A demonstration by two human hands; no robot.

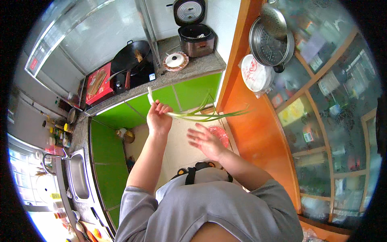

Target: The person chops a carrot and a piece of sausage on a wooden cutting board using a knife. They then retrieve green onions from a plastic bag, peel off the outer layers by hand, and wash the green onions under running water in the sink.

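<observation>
My left hand (160,116) is closed around the pale stalk end of some green onions (199,116). Their white ends stick up above the fist, and the long green leaves stretch out to the right. Below the leaves is my right hand (207,142), with its fingers spread and slightly blurred, touching nothing that I can see. Beneath and beside it a red plastic-lined bin or basin (219,136) is on the floor, partly hidden by the hand.
A black wok (130,57) sits on the stove beside a red box (99,83). Farther right are a lidded dish (175,61) and an open rice cooker (197,40). The steel sink (80,175) is at left; steamer pans (270,42) hang by the orange cabinet (260,127).
</observation>
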